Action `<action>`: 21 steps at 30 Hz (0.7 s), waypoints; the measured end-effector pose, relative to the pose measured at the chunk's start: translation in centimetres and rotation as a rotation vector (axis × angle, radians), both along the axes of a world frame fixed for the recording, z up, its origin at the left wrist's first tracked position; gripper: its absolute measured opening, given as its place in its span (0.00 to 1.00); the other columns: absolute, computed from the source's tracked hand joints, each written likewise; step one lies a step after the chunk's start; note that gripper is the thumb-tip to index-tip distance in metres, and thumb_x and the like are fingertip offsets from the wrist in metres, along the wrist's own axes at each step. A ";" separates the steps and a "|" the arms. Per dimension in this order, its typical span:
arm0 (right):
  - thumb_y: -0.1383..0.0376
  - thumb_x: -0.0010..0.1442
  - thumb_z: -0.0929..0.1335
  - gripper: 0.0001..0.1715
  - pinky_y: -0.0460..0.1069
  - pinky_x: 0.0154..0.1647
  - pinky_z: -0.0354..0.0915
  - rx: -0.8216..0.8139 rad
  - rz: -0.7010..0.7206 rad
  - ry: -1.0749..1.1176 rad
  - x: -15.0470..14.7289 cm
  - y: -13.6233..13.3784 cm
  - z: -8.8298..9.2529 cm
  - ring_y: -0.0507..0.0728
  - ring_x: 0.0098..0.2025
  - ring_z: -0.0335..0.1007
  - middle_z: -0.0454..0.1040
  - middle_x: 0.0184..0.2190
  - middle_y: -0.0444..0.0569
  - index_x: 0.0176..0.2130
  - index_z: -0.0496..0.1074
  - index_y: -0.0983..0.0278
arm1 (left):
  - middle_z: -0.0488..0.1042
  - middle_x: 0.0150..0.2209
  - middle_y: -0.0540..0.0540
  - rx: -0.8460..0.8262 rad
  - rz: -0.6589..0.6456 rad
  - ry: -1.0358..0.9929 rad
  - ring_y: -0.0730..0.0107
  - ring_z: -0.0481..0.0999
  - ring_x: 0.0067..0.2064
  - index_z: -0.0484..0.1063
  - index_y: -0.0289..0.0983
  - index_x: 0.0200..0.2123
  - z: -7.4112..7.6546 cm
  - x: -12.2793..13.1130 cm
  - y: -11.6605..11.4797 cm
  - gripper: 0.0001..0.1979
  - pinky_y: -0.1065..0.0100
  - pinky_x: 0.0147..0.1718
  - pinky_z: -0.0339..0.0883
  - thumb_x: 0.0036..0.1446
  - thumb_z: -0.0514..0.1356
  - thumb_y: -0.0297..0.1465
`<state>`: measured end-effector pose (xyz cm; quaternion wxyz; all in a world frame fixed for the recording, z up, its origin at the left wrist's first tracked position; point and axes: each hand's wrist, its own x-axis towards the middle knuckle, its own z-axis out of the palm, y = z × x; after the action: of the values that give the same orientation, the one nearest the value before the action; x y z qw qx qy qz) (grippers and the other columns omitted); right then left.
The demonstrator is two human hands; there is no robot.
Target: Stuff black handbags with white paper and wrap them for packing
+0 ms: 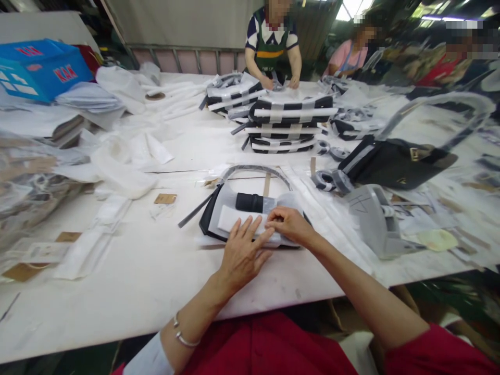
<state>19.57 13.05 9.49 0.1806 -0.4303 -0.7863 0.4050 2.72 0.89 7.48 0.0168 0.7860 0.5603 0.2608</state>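
A black handbag (209,219) lies flat on the white table in front of me, its wrapped handle (253,169) arching away from me. White sheet covers much of its front, and a black flap strap (250,202) shows through the middle. Across the lower front lies a folded strip of white padding (230,219). My left hand (244,252) rests on this padding with its fingers spread. My right hand (289,224) is at the bag's right side, fingertips pinched together at the padding's right end. What the pinch holds, if anything, is hidden.
Several wrapped bags (289,125) are stacked farther back. A larger black handbag (402,161) stands at right, behind a grey tape dispenser (371,219). A blue box (42,70) and white wrapping material (121,161) occupy the left. A co-worker (273,44) stands across the table.
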 end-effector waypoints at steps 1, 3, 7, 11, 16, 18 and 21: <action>0.63 0.52 0.72 0.06 0.46 0.30 0.59 -0.032 -0.017 0.008 -0.1 0.0 -0.1 0.52 0.28 0.65 0.72 0.25 0.43 0.27 0.75 0.63 | 0.60 0.65 0.41 0.007 -0.006 0.015 0.50 0.60 0.66 0.62 0.47 0.61 0.0 0.0 0.0 0.25 0.44 0.63 0.54 0.61 0.60 0.39; 0.61 0.50 0.73 0.09 0.45 0.28 0.57 -0.092 -0.044 0.022 -0.2 0.0 -0.1 0.51 0.27 0.63 0.71 0.23 0.42 0.27 0.74 0.64 | 0.62 0.64 0.40 0.017 -0.018 0.036 0.49 0.59 0.66 0.65 0.47 0.59 -0.1 -0.1 0.0 0.23 0.43 0.63 0.54 0.61 0.60 0.40; 0.57 0.48 0.74 0.13 0.45 0.24 0.54 -0.088 -0.093 -0.019 -0.4 0.0 0.1 0.50 0.23 0.60 0.67 0.20 0.39 0.26 0.72 0.64 | 0.70 0.56 0.42 0.042 -0.001 0.031 0.50 0.61 0.64 0.68 0.45 0.55 -0.5 0.2 0.1 0.20 0.44 0.63 0.54 0.61 0.60 0.40; 0.59 0.46 0.75 0.13 0.46 0.26 0.57 0.054 -0.169 -0.061 -0.8 0.4 -0.4 0.51 0.25 0.64 0.69 0.21 0.40 0.26 0.72 0.63 | 0.72 0.54 0.43 0.068 0.035 0.006 0.51 0.63 0.63 0.69 0.43 0.53 -0.9 0.6 0.2 0.18 0.45 0.63 0.54 0.60 0.60 0.39; 0.59 0.49 0.72 0.16 0.46 0.22 0.63 -0.067 -0.303 0.130 -0.3 0.1 1.5 0.52 0.26 0.69 0.74 0.29 0.44 0.39 0.74 0.64 | 0.72 0.53 0.42 0.091 0.051 0.014 0.51 0.64 0.62 0.68 0.42 0.53 -1.2 0.7 0.3 0.18 0.45 0.63 0.54 0.59 0.62 0.36; 0.57 0.52 0.71 0.18 0.46 0.23 0.66 -0.030 -0.349 0.240 2.0 -0.9 3.7 0.53 0.27 0.71 0.76 0.33 0.46 0.41 0.74 0.64 | 0.73 0.53 0.42 0.107 0.049 0.024 0.51 0.65 0.62 0.68 0.42 0.53 -1.2 0.6 0.4 0.18 0.45 0.62 0.55 0.59 0.61 0.35; 0.53 0.53 0.72 0.19 0.49 0.31 0.70 0.177 -0.488 0.250 8.8 -2.6 7.2 0.54 0.30 0.73 0.77 0.31 0.47 0.39 0.76 0.64 | 0.73 0.53 0.41 0.141 0.038 0.030 0.51 0.66 0.61 0.69 0.42 0.52 -1.2 0.5 0.4 0.17 0.46 0.62 0.56 0.59 0.61 0.35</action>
<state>28.36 10.45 16.72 0.4050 -0.5359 -0.6636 0.3291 3.24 1.30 6.24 -0.0520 0.7783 0.5556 0.2879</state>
